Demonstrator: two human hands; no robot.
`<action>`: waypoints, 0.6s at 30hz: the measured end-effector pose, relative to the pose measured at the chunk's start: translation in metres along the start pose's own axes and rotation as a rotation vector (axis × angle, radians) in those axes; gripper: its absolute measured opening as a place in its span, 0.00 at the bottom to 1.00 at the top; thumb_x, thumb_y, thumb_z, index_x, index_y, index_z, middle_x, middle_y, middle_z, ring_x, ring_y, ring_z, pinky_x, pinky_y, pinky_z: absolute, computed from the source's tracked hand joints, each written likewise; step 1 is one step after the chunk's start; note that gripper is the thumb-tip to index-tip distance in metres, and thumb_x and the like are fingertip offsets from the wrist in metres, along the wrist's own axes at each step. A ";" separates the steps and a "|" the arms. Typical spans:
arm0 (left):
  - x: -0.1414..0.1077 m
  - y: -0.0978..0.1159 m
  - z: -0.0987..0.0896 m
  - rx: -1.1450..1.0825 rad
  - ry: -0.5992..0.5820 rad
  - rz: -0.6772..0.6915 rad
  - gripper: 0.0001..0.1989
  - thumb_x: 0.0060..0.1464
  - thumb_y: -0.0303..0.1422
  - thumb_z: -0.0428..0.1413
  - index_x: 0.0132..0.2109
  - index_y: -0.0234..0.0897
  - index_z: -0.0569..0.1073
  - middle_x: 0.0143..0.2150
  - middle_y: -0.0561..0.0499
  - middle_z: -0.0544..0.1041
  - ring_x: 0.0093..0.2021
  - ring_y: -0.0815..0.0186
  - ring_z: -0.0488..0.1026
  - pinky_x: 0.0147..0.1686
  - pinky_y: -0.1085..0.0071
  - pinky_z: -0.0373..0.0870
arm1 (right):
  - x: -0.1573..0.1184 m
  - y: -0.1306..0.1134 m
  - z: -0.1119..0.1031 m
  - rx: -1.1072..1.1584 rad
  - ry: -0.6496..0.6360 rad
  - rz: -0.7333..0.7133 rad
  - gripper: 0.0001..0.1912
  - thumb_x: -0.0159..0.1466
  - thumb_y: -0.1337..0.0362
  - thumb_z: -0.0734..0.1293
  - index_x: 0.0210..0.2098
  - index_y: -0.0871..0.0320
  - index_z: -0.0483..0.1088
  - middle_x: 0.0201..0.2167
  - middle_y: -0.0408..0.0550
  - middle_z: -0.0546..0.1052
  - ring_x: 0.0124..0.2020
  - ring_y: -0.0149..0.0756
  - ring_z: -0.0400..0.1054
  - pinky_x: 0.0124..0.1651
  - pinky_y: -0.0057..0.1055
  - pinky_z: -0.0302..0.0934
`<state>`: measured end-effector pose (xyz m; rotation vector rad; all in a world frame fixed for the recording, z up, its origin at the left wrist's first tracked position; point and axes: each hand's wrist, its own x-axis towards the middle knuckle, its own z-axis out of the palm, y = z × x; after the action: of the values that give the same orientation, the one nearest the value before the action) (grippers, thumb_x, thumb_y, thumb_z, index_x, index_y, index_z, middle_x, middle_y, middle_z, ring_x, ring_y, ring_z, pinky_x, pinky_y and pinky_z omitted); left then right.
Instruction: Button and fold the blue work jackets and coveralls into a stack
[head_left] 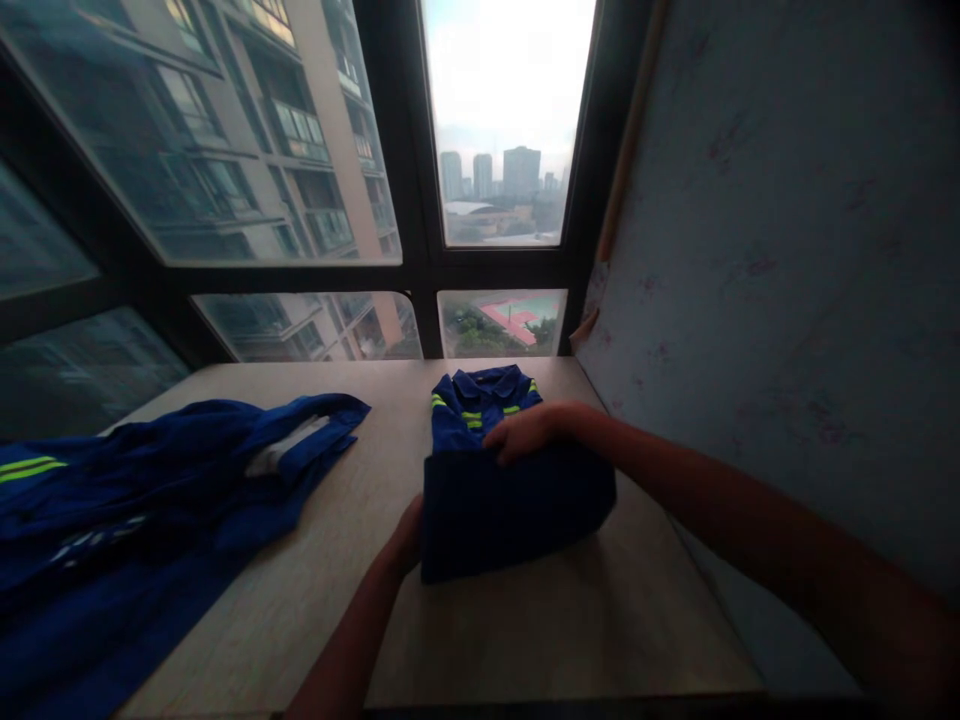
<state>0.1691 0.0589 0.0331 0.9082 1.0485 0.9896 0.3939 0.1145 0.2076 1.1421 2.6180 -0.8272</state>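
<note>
A blue work jacket point(480, 395) with a collar and yellow-green stripes lies partly folded on the pale board surface point(480, 650), collar toward the window. Its dark blue lower part point(517, 515) is doubled up over the front, below the chest stripes. My right hand point(529, 430) reaches in from the right, fingers curled on the upper edge of that fold. At the fold's left side is my left hand point(409, 530); the cloth hides its fingers.
A second blue garment with the same stripes point(187, 490) lies spread out on the left, with a whitish patch showing. Dark-framed windows point(420, 270) border the far side, and a papered wall point(765, 300) rises close on the right.
</note>
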 end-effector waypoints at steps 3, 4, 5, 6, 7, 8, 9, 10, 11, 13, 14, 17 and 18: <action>-0.001 0.005 -0.003 -0.108 -0.065 -0.069 0.28 0.61 0.51 0.49 0.54 0.33 0.74 0.54 0.42 0.78 0.57 0.52 0.73 0.61 0.52 0.66 | 0.035 0.024 -0.021 -0.062 0.270 0.140 0.17 0.61 0.74 0.64 0.48 0.60 0.76 0.46 0.50 0.80 0.46 0.43 0.73 0.53 0.38 0.62; -0.001 0.004 -0.004 -0.125 -0.067 -0.098 0.29 0.61 0.52 0.49 0.54 0.32 0.74 0.55 0.42 0.78 0.58 0.52 0.73 0.62 0.54 0.65 | 0.041 0.033 -0.020 -0.075 0.364 0.179 0.19 0.63 0.74 0.62 0.51 0.60 0.74 0.51 0.54 0.77 0.50 0.46 0.71 0.55 0.40 0.60; 0.000 0.002 -0.004 -0.109 -0.058 -0.117 0.29 0.60 0.52 0.49 0.54 0.32 0.74 0.55 0.41 0.78 0.57 0.52 0.73 0.62 0.54 0.65 | 0.045 0.041 -0.015 -0.082 0.453 0.217 0.21 0.64 0.73 0.60 0.55 0.60 0.72 0.54 0.56 0.75 0.54 0.48 0.69 0.57 0.42 0.58; 0.001 0.000 -0.005 -0.048 -0.030 -0.120 0.30 0.59 0.53 0.50 0.54 0.31 0.74 0.55 0.41 0.78 0.56 0.52 0.74 0.61 0.55 0.66 | 0.045 0.049 -0.007 -0.083 0.527 0.253 0.22 0.65 0.72 0.60 0.57 0.58 0.69 0.57 0.56 0.73 0.57 0.48 0.67 0.58 0.43 0.57; 0.003 -0.003 -0.006 0.037 0.011 -0.112 0.30 0.58 0.53 0.51 0.53 0.31 0.75 0.54 0.41 0.79 0.55 0.52 0.75 0.60 0.56 0.67 | 0.043 0.058 0.004 -0.078 0.586 0.287 0.23 0.66 0.70 0.60 0.59 0.57 0.67 0.59 0.56 0.71 0.58 0.48 0.66 0.59 0.42 0.57; 0.005 -0.005 -0.007 0.124 0.046 -0.099 0.29 0.57 0.53 0.53 0.52 0.31 0.75 0.52 0.40 0.79 0.53 0.52 0.76 0.59 0.56 0.69 | 0.039 0.068 0.018 -0.069 0.632 0.325 0.24 0.66 0.69 0.60 0.61 0.57 0.66 0.59 0.55 0.71 0.59 0.47 0.65 0.59 0.41 0.57; 0.008 -0.007 -0.008 0.201 0.072 -0.087 0.29 0.55 0.52 0.55 0.50 0.30 0.76 0.50 0.40 0.80 0.52 0.51 0.77 0.57 0.56 0.70 | 0.032 0.078 0.035 -0.056 0.671 0.369 0.24 0.66 0.68 0.61 0.62 0.57 0.64 0.59 0.56 0.71 0.59 0.46 0.65 0.59 0.39 0.58; 0.011 -0.009 -0.009 0.263 0.098 -0.079 0.28 0.54 0.52 0.56 0.48 0.30 0.77 0.48 0.39 0.81 0.50 0.51 0.78 0.55 0.56 0.72 | 0.024 0.088 0.052 -0.039 0.706 0.420 0.25 0.65 0.67 0.62 0.62 0.59 0.64 0.59 0.57 0.71 0.59 0.46 0.65 0.59 0.38 0.58; 0.014 -0.010 -0.011 0.306 0.124 -0.070 0.26 0.52 0.51 0.58 0.46 0.31 0.78 0.46 0.39 0.82 0.49 0.50 0.78 0.54 0.56 0.73 | 0.016 0.098 0.070 -0.020 0.741 0.481 0.25 0.65 0.65 0.63 0.62 0.61 0.63 0.58 0.60 0.71 0.59 0.47 0.65 0.59 0.38 0.58; 0.019 -0.011 -0.013 0.355 0.167 -0.045 0.23 0.48 0.48 0.61 0.41 0.31 0.79 0.43 0.39 0.82 0.48 0.48 0.78 0.54 0.54 0.72 | 0.002 0.117 0.107 0.025 0.802 0.602 0.25 0.67 0.62 0.62 0.61 0.65 0.63 0.56 0.63 0.72 0.57 0.48 0.67 0.58 0.39 0.60; 0.020 -0.011 -0.013 0.383 0.190 -0.026 0.22 0.47 0.48 0.62 0.39 0.32 0.79 0.41 0.39 0.83 0.48 0.47 0.78 0.54 0.53 0.71 | -0.003 0.125 0.123 0.051 0.823 0.651 0.25 0.67 0.60 0.62 0.60 0.66 0.63 0.55 0.64 0.73 0.55 0.48 0.69 0.56 0.39 0.62; 0.022 -0.011 -0.012 0.457 0.261 0.050 0.22 0.46 0.47 0.61 0.39 0.32 0.79 0.42 0.39 0.82 0.50 0.45 0.76 0.57 0.51 0.68 | -0.008 0.140 0.162 0.123 0.871 0.725 0.24 0.68 0.57 0.60 0.59 0.64 0.64 0.53 0.61 0.75 0.52 0.45 0.72 0.52 0.36 0.65; 0.022 -0.011 -0.010 0.471 0.280 0.076 0.23 0.47 0.47 0.60 0.41 0.32 0.79 0.45 0.39 0.82 0.52 0.46 0.76 0.58 0.52 0.67 | -0.007 0.142 0.170 0.141 0.887 0.731 0.23 0.69 0.57 0.59 0.59 0.63 0.65 0.53 0.60 0.75 0.52 0.44 0.72 0.52 0.35 0.66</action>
<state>0.1656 0.0772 0.0145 1.2212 1.5339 0.9666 0.4902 0.0951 0.0084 2.7546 2.2871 -0.3742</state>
